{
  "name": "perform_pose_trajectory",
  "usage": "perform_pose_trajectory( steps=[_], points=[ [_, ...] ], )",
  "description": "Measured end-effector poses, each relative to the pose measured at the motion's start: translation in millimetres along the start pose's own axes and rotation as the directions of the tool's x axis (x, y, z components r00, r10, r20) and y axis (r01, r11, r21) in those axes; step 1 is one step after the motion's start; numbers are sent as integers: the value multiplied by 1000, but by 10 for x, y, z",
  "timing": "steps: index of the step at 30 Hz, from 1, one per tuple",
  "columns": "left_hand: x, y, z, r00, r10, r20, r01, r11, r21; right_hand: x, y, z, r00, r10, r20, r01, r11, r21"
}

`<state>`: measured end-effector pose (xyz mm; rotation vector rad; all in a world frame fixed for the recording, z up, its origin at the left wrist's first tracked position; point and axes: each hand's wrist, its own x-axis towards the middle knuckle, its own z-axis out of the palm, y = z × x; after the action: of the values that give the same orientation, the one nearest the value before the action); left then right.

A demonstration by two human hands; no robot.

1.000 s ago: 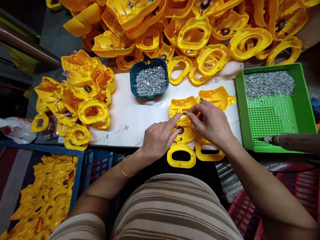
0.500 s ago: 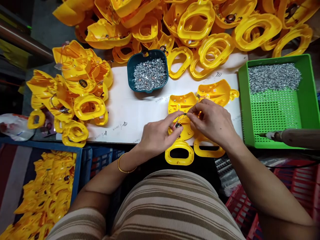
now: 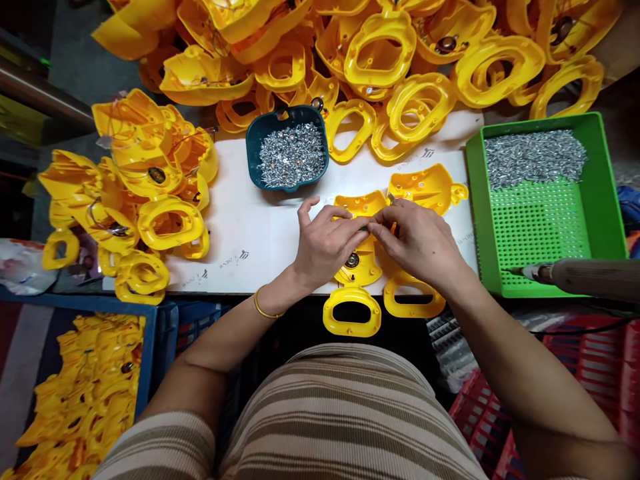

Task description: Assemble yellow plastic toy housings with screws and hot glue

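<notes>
- Where the left hand [image 3: 327,245] meets the right hand [image 3: 413,233], just off centre toward two o'clock, fingers cover most of the small part; I can't identify it.
- Those hands also hide the middle of the wired yellow shell [image 3: 367,272].
- At eleven o'clock, I can't tell the screws [image 3: 293,157] apart; they're too small.
- The upper edge crops the shell pile [image 3: 205,80] at twelve.
- Just past three, I lose the power screwdriver's rear [image 3: 595,277].
- At four, the right forearm partly blocks the red crates [image 3: 585,363].
- At eight, my view cuts off the blue crate [image 3: 151,347].
</notes>
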<state>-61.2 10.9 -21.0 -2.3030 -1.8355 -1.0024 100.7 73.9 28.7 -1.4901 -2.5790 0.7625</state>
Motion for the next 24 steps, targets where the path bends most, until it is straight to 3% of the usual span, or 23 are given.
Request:
perform_pose_trajectory(
  steps=[6, 14, 24],
  points=[
    [1, -47, -3, 997, -32, 63, 33, 999, -2, -162, 35, 29, 985, -18, -170, -5, 991, -134],
    [45, -8, 15, 986, -49, 159, 40, 998, 57, -172, -26, -16, 999, -16, -42, 7, 980, -199],
    [67, 7, 13, 980, -57, 190, 45, 997, 62, -114, -20, -27, 999, -33, -28, 28, 983, -183]
  ],
)
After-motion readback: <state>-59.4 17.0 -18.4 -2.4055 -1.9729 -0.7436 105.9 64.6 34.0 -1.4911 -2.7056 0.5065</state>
